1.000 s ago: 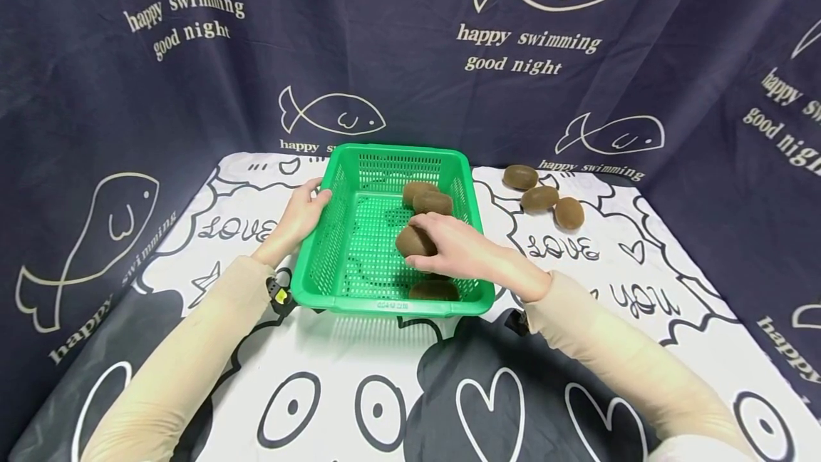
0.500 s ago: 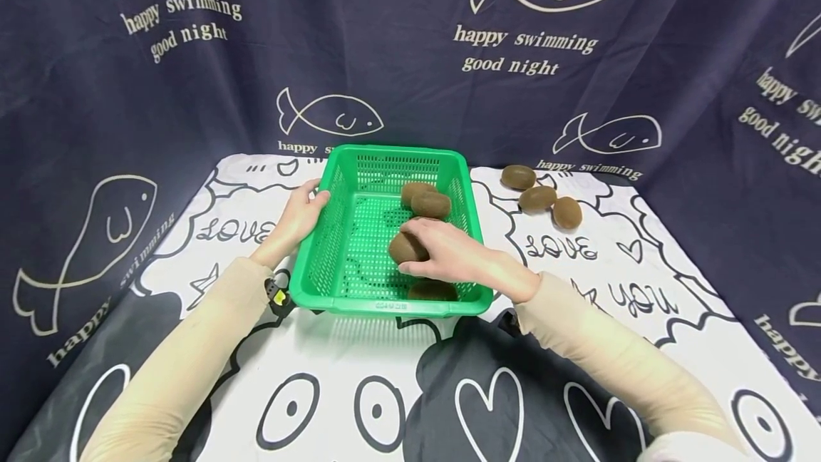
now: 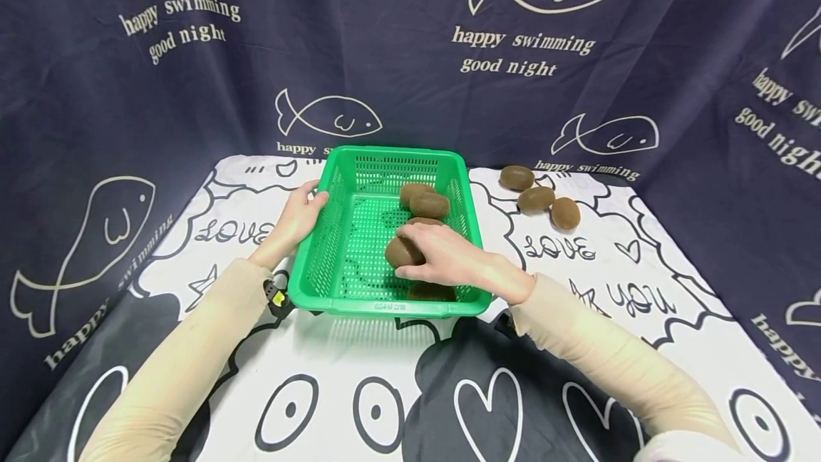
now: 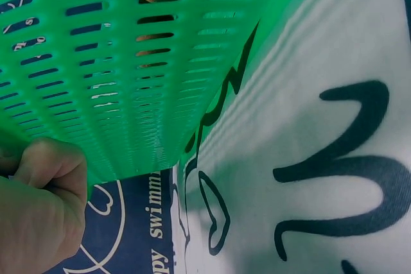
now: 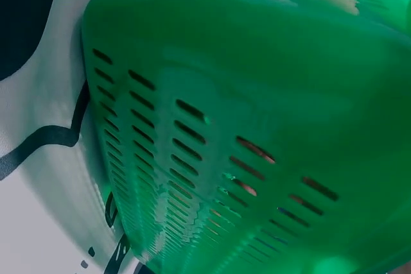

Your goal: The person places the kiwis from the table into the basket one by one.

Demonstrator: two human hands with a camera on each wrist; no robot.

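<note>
A green plastic basket (image 3: pixel 385 307) with slotted walls stands on the table. My left hand (image 3: pixel 300 216) grips its left rim; in the left wrist view the curled left hand (image 4: pixel 48 203) is at the rim beside the slotted wall (image 4: pixel 128 113). Inside, my right hand (image 3: pixel 442 255) holds a brown kiwi (image 3: pixel 403 253) between thumb and fingers, low over the basket floor. A second kiwi (image 3: pixel 426 221) shows partly behind the fingers. Two kiwis (image 3: pixel 430 204) lie farther back, and another kiwi (image 3: pixel 431 292) sits near the front wall. The right wrist view shows mostly the basket wall (image 5: pixel 212 81).
Outside the basket, to the right, lie three kiwis (image 3: pixel 535 199) close together. A printed black-and-white cloth (image 3: pixel 333 362) covers the table. Behind it hangs a dark blue curtain (image 3: pixel 410 113) with fish drawings.
My right hand has shifted slightly left and toward the front with the kiwi, uncovering more of the kiwi behind it. The left hand keeps its grip on the rim.
</note>
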